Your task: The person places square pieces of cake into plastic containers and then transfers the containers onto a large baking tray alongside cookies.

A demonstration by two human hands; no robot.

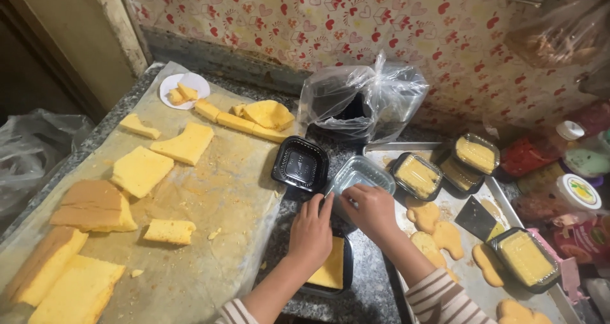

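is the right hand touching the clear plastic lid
Touching. The head view shows the right hand with its fingers resting on the near edge of the clear plastic lid, no gap between them.

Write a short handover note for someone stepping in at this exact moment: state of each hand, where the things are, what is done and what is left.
Left hand and right hand: both on the clear lid, held above a black tray with a cake slice; grip unclear.
Empty black tray sits beside the lid.
Done: four lidded cake trays on the metal tray.
Left: this tray is not yet lidded; many cake pieces lie unpacked on the paper.
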